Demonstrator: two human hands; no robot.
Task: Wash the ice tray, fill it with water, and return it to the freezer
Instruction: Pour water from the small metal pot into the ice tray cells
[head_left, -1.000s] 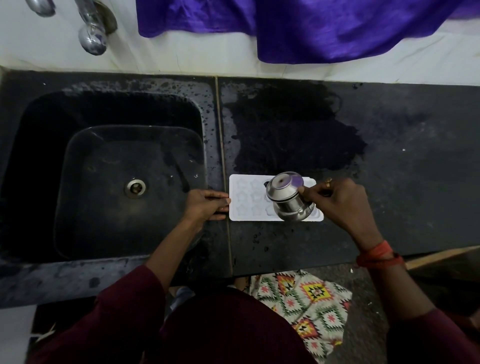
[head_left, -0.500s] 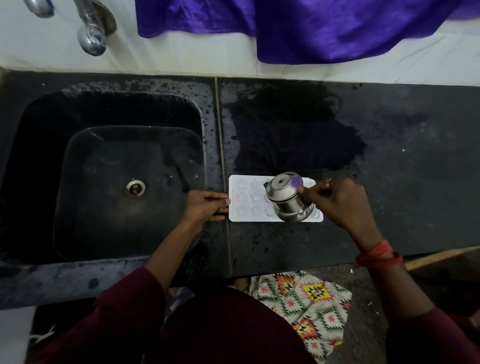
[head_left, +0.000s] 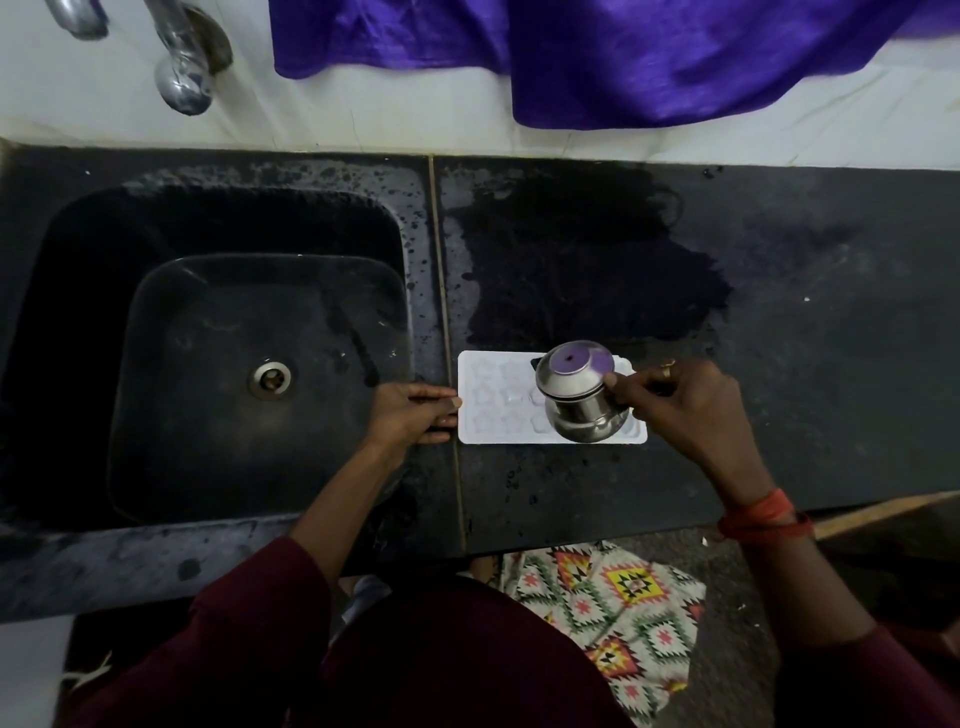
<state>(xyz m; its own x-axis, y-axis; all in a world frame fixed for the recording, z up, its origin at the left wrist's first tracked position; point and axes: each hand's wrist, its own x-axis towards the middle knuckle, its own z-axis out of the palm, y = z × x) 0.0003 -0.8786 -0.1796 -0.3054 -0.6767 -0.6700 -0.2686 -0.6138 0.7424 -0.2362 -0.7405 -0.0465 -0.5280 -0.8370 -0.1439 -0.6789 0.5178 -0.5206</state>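
Gripping a small steel pot (head_left: 576, 402), the right hand (head_left: 680, 410) has its thumb and fingers curled round the pot's narrow middle, clamped firmly on it. The pot is tipped over, just off the thumb side of that hand, and hangs above the right half of the ice tray (head_left: 493, 405). One flat round face of the pot is turned upward and shows a purple reflection; the rounded bulge at its other end sits low over the tray's near edge. Whether water is running out cannot be told. A ring (head_left: 667, 370) shows on one finger, and a red thread (head_left: 763, 514) circles the wrist.

The left hand (head_left: 410, 415) lies flat and relaxed, fingers straight and close together, holding nothing. Its fingertips (head_left: 453, 402) touch the tray's short left edge.

The tray lies between the two hands, flat on the black counter (head_left: 805, 364). It is white, rectangular, with rounded corners and rows of faint flower-shaped moulds. Whether the moulds hold water cannot be told.

Beyond the right hand's knuckles a dark wet patch (head_left: 571, 270) spreads over the counter. Under and beyond the left wrist lies the black sink (head_left: 156, 364).
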